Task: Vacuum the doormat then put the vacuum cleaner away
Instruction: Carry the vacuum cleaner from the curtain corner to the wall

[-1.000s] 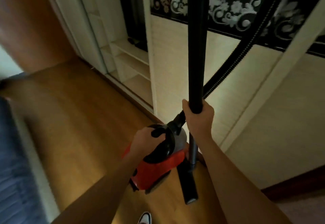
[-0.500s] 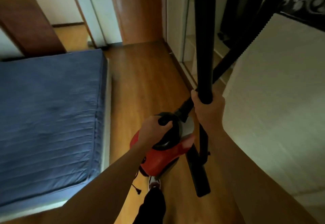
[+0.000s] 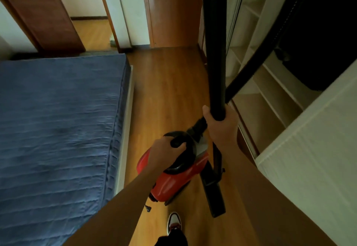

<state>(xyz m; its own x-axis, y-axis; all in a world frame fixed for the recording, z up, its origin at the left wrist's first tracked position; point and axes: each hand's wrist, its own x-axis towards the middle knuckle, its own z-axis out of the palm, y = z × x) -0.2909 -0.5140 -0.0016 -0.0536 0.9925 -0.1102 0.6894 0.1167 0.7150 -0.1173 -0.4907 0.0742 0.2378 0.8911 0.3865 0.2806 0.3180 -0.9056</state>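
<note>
A red canister vacuum cleaner hangs off the wooden floor, carried by its black top handle, on which my left hand is closed. My right hand grips the black wand tube, held upright and running out of the top of the view. The black ribbed hose curves from the canister up to the right. The black floor nozzle hangs at the wand's lower end beside the canister. No doormat is in view.
A bed with a blue cover fills the left. An open wardrobe with pale shelves and its sliding door stands on the right. A wooden floor strip runs ahead to a brown door. My shoe shows below.
The view has swung left from the wardrobe front to the aisle between bed and wardrobe. Both hands keep the same grips on the vacuum handle and wand.
</note>
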